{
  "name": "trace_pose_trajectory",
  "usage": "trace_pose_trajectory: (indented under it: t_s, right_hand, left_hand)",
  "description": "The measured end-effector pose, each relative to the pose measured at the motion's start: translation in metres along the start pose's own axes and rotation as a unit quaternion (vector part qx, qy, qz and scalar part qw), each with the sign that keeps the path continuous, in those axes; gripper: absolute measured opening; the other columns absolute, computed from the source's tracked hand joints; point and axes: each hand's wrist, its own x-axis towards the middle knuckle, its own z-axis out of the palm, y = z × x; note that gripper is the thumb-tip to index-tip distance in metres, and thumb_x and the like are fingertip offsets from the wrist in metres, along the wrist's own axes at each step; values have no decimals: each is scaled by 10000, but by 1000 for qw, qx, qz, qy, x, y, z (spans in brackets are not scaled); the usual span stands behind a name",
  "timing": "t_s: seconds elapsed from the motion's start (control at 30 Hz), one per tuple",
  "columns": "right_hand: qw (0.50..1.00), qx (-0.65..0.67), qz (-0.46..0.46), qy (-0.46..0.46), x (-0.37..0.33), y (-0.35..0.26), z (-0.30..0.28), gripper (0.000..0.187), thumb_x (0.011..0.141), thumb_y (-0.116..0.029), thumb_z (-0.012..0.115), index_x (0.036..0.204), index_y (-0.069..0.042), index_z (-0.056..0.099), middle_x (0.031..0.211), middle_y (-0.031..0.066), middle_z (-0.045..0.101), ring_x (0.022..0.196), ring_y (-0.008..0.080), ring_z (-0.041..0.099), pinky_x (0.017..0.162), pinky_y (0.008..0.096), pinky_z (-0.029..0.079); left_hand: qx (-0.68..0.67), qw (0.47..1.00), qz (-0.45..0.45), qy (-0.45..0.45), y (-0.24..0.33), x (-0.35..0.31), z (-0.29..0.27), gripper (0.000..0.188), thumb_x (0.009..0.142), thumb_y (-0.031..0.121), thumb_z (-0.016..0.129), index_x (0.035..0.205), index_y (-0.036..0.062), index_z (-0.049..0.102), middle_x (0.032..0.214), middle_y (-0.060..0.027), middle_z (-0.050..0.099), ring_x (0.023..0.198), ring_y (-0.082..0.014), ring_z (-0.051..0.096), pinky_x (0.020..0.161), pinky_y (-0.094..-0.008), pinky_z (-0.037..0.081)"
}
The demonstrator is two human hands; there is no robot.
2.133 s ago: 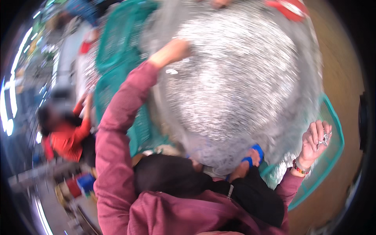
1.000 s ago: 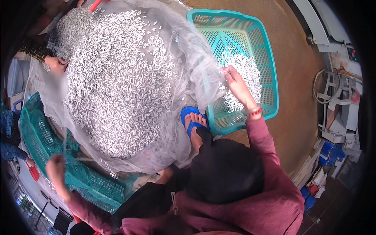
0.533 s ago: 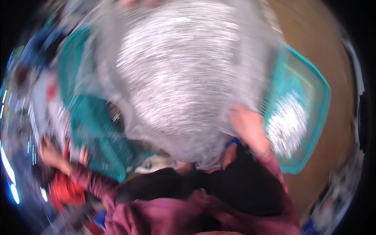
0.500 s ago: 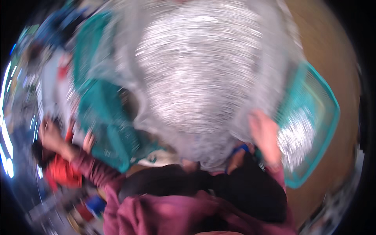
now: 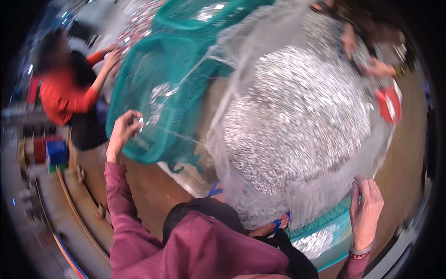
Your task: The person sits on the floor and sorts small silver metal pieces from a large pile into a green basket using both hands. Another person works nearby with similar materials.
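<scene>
A large heap of small silver fish (image 5: 297,121) lies on a pale mesh net (image 5: 223,135) in front of me. My left hand (image 5: 124,132) hangs over the near end of a teal plastic basket (image 5: 160,42), thumb and fingers pinched on a small silvery fish (image 5: 141,120). Some fish lie scattered in that basket. My right hand (image 5: 367,209) is at the net's near right edge, its fingers bent in toward the thumb. Whatever may be between them is too small to make out. Below it, partly under the net, another teal basket (image 5: 344,253) holds some silver fish.
On the left a person in orange (image 5: 62,100) reaches toward more fish (image 5: 139,21). A third teal basket (image 5: 186,18) stands at the far side. Another person's hands (image 5: 378,69) work at the heap's far right, near a red object (image 5: 389,106). My sandalled foot (image 5: 278,223) is by the net.
My view has turned left, and the heap now appears farther right. My left hand is now over the teal basket. My right hand has come to the net's near right edge.
</scene>
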Motion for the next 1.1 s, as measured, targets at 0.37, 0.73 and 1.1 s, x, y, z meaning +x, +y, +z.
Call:
trace_pose_trajectory:
  t_s: [0.37, 0.73, 1.1]
  right_hand:
    - [953, -26, -258, -159, 96, -87, 54, 134, 822, -116, 642, 910, -45, 571, 822, 131, 549, 824, 305, 557, 738, 416, 446]
    - [970, 25, -180, -161, 56, -57, 68, 151, 854, -145, 620, 970, -51, 599, 829, 127, 566, 835, 308, 573, 741, 411, 451]
    - [970, 83, -152, -172, 25, -39, 97, 169, 852, -161, 627, 984, -58, 608, 833, 123, 577, 851, 313, 587, 748, 421, 458]
  left_hand:
    - [-272, 961, 13, -42, 29, -12, -21, 193, 956, 254, 584, 974, 62, 579, 894, -23, 588, 785, -107, 588, 705, -301, 551]
    - [28, 936, 317, -149, 139, 69, 127, 209, 901, 198, 604, 1032, 36, 622, 777, -31, 587, 665, -149, 573, 618, -317, 482]
    - [347, 883, 275, -155, 122, 133, 308, 145, 762, 55, 602, 850, -30, 680, 866, -259, 665, 887, -410, 661, 778, -476, 538]
